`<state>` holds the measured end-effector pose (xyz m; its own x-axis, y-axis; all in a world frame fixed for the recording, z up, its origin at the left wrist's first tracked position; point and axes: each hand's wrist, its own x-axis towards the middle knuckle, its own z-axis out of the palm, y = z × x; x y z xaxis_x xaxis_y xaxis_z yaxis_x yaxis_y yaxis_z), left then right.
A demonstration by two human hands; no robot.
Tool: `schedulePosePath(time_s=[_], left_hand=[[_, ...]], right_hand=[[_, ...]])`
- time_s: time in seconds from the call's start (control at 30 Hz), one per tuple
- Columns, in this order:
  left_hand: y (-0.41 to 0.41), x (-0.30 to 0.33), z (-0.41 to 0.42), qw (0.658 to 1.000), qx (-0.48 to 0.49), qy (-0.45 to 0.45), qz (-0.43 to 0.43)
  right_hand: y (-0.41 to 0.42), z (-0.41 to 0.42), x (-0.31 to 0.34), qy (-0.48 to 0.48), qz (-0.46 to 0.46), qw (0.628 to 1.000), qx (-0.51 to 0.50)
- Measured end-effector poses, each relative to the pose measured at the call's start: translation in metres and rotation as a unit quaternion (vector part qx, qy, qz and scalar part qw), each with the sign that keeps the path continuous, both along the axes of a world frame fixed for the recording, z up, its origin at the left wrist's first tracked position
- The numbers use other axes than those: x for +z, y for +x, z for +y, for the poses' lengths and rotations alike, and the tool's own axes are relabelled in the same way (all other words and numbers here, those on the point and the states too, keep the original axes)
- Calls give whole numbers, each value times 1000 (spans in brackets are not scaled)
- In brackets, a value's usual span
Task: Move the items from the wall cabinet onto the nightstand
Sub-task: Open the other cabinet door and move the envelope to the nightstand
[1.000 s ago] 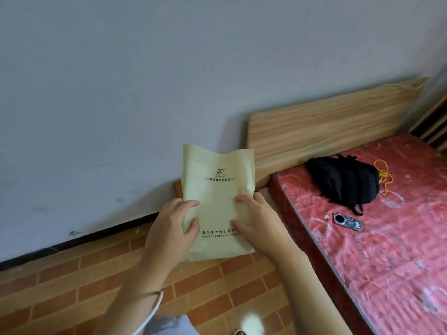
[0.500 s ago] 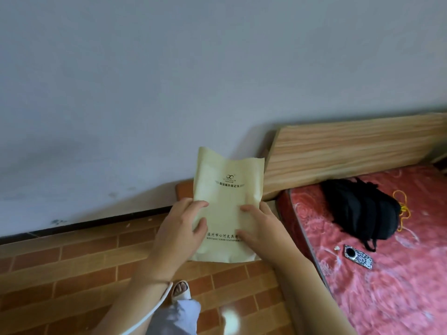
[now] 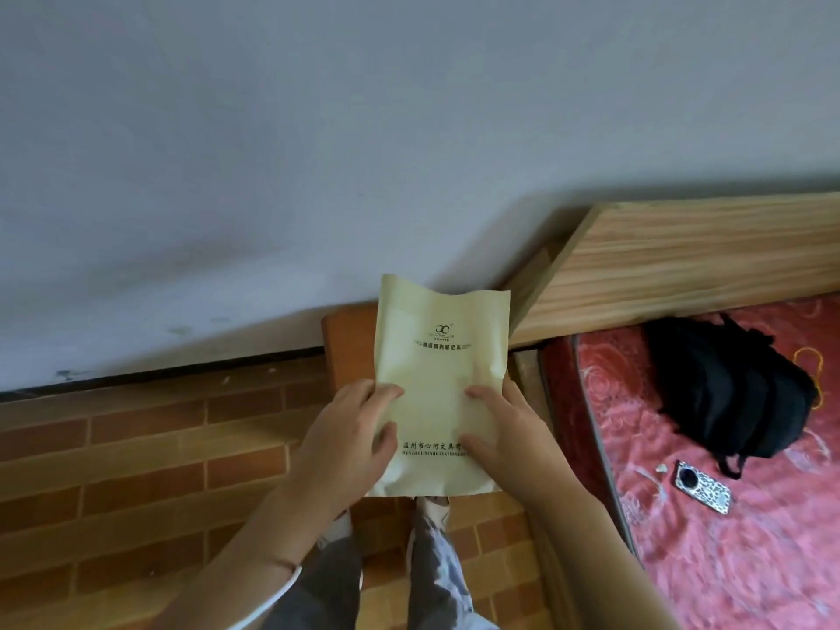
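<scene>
Yellow bag (image 3: 441,384) hides nightstand (image 3: 347,352) (mostly).

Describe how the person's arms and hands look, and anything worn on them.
Both forearms are bare, with no sleeves in view. The left hand and right hand wear no gloves or rings that can be seen. A thin white cord loops beside the left wrist.

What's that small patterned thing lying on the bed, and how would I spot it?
Look at the red mattress on the right. Near its edge, just below the black backpack, lies a phone: flat, with a spotted case and a round dark camera ring.
</scene>
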<state>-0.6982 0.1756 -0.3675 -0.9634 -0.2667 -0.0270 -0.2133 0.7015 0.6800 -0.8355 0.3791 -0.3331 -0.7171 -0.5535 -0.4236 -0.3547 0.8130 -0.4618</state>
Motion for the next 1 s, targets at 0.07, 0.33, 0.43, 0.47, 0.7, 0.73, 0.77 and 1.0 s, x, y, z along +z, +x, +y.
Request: schedulePosePath(time_s=[0.07, 0.33, 0.43, 0.47, 0.7, 0.73, 0.77, 1.0], left_hand=[[-7, -26, -1, 1000, -6, -3, -17], [-31, -126, 7, 998, 1, -12, -64], [-40, -165, 14, 997, 5, -13, -82], [-43, -177, 17, 996, 6, -11, -90], [-64, -252, 34, 995, 11, -26, -97], [-66, -261, 36, 995, 10, -25, -100], [-69, -270, 38, 994, 10, -24, -106], [-80, -323, 54, 989, -4, -35, -142]], right_hand=[[-13, -3, -27, 9, -15, 1000, 4], [-59, -4, -140, 27, -56, 997, 35], [-74, -5, -178, 36, -63, 996, 44], [-78, -4, -190, 37, -66, 996, 47], [-110, 8, -260, 45, -74, 994, 67], [-113, 10, -268, 48, -76, 994, 69], [-116, 12, -276, 49, -78, 993, 70], [-130, 25, -322, 63, -94, 991, 73]])
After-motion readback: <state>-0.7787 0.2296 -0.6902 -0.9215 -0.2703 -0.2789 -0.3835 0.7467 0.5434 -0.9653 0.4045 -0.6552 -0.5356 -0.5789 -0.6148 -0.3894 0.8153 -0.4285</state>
